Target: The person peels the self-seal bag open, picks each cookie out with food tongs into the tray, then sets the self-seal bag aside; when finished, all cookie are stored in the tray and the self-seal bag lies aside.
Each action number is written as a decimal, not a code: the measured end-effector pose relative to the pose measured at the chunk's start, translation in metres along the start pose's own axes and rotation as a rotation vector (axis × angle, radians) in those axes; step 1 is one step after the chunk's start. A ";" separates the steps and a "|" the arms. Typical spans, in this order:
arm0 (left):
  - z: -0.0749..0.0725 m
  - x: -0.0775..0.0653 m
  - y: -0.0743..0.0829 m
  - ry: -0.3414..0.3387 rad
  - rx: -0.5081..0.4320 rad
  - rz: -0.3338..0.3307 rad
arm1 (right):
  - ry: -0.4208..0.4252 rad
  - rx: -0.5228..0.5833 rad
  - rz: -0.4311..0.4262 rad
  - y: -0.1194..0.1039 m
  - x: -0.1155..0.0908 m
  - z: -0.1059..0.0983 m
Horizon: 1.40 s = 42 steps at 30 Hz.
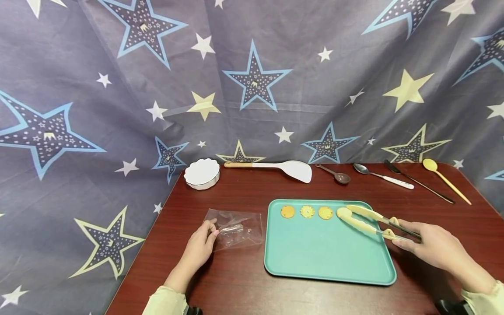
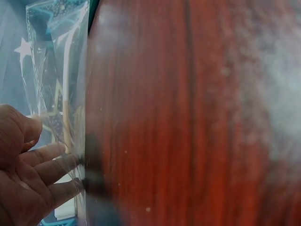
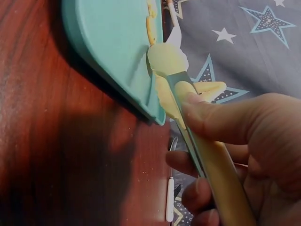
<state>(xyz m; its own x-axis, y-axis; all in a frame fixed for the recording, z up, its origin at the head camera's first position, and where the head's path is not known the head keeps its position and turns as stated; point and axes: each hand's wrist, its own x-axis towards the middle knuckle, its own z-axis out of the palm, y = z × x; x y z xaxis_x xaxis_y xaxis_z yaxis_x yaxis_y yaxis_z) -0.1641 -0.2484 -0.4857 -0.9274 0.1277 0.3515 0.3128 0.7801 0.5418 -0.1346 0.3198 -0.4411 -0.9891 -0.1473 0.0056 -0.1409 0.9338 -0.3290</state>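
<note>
My left hand (image 1: pixel 202 243) pinches the edge of a clear plastic bag (image 1: pixel 248 223) left of the tray; in the left wrist view the bag (image 2: pixel 73 84) stands up in front of the fingers. My right hand (image 1: pixel 437 245) grips yellow-tipped tongs (image 1: pixel 360 224) by their metal handles. The tong tips reach over the upper right of a teal tray (image 1: pixel 327 253), at the end of a row of round yellow cookies: a plain one (image 1: pixel 287 211), a scalloped one (image 1: pixel 307 211) and a dotted one (image 1: pixel 325 213). Whether the tips touch a cookie, I cannot tell.
Along the table's back edge lie a white scalloped dish (image 1: pixel 202 173), a white spatula (image 1: pixel 295 169), a brown spoon (image 1: pixel 341 177), a metal spoon (image 1: pixel 361 168), a dark fork-like utensil (image 1: pixel 417 179) and a yellow spoon (image 1: pixel 430 165). A starry curtain (image 1: pixel 236 127) hangs behind.
</note>
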 end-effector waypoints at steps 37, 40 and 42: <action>-0.010 -0.003 -0.001 -0.395 0.079 -0.061 | 0.151 0.153 0.369 0.039 -0.035 0.017; -0.009 -0.003 -0.002 -0.395 0.075 -0.057 | 0.122 0.148 0.367 0.038 -0.037 0.019; -0.008 -0.003 -0.002 -0.398 0.074 -0.056 | 0.092 0.119 0.384 0.037 -0.038 0.019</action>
<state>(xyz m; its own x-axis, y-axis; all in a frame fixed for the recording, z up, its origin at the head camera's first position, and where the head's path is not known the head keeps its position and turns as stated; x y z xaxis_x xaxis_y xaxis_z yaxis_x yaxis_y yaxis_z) -0.1604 -0.2551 -0.4816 -0.9542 0.2992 -0.0078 0.2571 0.8326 0.4906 -0.1011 0.3541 -0.4719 -0.9692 0.2398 -0.0561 0.2402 0.8700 -0.4306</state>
